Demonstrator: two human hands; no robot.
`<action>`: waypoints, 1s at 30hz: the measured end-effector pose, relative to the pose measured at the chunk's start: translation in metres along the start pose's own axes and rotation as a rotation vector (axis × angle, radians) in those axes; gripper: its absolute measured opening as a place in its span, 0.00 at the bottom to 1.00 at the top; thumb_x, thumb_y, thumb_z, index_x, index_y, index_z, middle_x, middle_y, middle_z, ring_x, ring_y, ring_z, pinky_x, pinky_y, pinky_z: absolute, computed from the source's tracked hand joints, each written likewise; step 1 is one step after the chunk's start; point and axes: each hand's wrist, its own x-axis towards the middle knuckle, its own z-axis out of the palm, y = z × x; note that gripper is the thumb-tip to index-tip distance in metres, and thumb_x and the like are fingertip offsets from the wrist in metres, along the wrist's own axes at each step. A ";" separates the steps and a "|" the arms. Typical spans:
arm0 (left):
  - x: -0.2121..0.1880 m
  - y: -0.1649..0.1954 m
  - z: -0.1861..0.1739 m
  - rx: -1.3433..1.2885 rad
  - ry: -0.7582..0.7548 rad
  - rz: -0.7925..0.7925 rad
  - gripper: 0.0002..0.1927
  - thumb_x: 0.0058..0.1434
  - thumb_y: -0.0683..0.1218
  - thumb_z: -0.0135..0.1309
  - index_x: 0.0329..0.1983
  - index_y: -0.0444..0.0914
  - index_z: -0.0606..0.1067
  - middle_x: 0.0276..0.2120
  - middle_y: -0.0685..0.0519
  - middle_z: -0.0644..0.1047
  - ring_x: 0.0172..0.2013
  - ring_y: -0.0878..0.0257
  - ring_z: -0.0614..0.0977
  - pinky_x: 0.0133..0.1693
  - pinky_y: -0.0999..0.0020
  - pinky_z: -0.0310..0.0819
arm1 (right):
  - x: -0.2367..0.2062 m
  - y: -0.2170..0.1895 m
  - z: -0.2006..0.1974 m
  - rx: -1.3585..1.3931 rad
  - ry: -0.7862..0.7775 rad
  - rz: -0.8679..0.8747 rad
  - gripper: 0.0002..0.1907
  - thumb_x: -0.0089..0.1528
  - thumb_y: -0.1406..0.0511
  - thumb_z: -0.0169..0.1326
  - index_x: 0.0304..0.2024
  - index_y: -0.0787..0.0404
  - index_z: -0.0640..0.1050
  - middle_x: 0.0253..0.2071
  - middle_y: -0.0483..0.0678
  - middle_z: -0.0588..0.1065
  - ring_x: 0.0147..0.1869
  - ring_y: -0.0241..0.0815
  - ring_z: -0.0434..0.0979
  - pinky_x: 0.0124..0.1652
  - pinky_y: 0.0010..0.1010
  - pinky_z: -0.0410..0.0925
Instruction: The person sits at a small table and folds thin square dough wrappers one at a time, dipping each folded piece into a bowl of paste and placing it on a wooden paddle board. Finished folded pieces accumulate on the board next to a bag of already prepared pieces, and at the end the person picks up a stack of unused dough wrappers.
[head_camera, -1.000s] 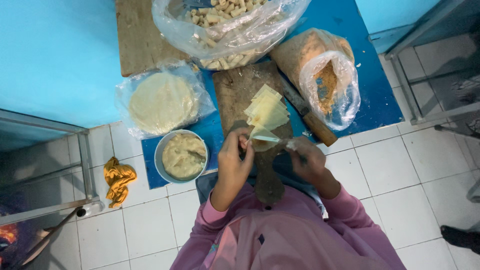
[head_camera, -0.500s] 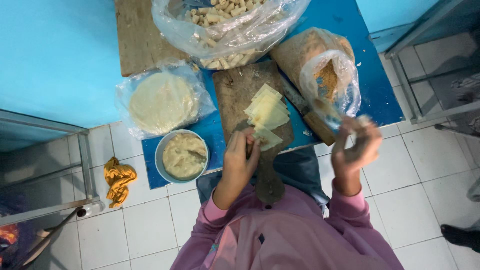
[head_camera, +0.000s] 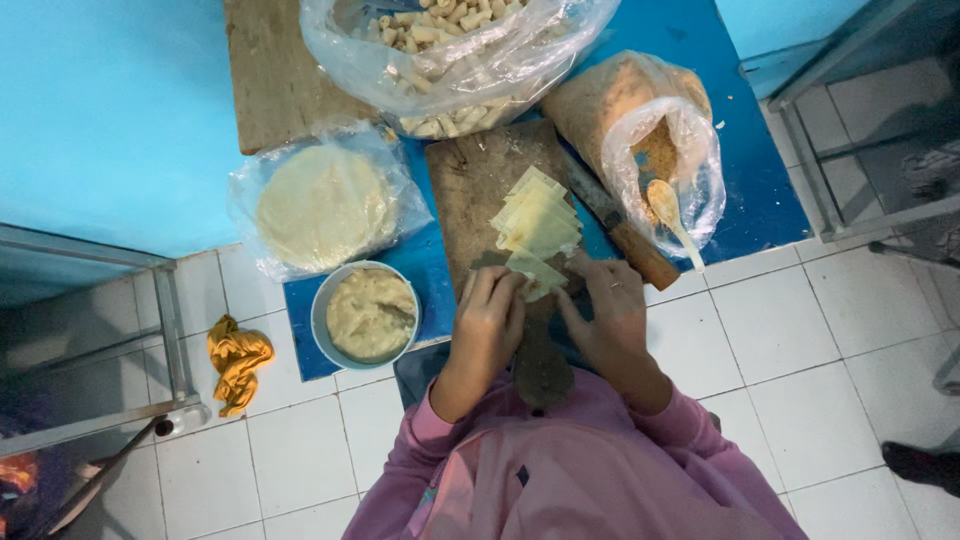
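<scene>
A stack of pale yellow pastry sheets (head_camera: 538, 222) lies on a dark wooden cutting board (head_camera: 478, 180) over a blue mat. My left hand (head_camera: 490, 322) and my right hand (head_camera: 608, 318) rest side by side at the board's near end. Their fingertips meet on a folded sheet (head_camera: 538, 275) at the bottom of the stack. A grey bowl of beige filling (head_camera: 368, 314) sits left of my left hand. A knife with a wooden handle (head_camera: 622, 232) lies just right of the sheets.
An open plastic bag of breadcrumbs (head_camera: 650, 150) holds a wooden spoon (head_camera: 672, 218). A large bag of finished rolls (head_camera: 450, 50) sits at the back. A bag of round wrappers (head_camera: 322, 205) lies left. A yellow cloth (head_camera: 236, 360) is on the white tiles.
My right hand, which was raised out to the right half a second ago, has come back to the board. Both hands are now together on the folded sheet.
</scene>
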 end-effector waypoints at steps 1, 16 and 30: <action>0.000 0.000 0.000 0.004 -0.016 -0.012 0.12 0.57 0.33 0.58 0.44 0.33 0.76 0.42 0.43 0.74 0.43 0.44 0.77 0.45 0.54 0.73 | 0.000 -0.001 0.003 -0.012 -0.002 0.006 0.29 0.53 0.71 0.69 0.56 0.66 0.75 0.43 0.51 0.80 0.49 0.53 0.76 0.49 0.43 0.66; 0.001 0.001 -0.004 -0.047 -0.007 0.011 0.11 0.58 0.33 0.59 0.45 0.31 0.77 0.43 0.43 0.74 0.44 0.45 0.78 0.46 0.55 0.73 | 0.000 -0.007 0.012 0.041 -0.004 0.122 0.33 0.59 0.74 0.62 0.65 0.68 0.67 0.38 0.50 0.78 0.44 0.52 0.77 0.45 0.42 0.69; -0.001 -0.004 -0.002 -0.064 -0.036 -0.002 0.13 0.56 0.33 0.59 0.45 0.32 0.77 0.42 0.43 0.74 0.44 0.44 0.78 0.46 0.55 0.73 | -0.011 -0.002 0.040 0.371 0.011 0.202 0.29 0.60 0.76 0.62 0.60 0.65 0.65 0.47 0.54 0.74 0.47 0.44 0.80 0.45 0.32 0.74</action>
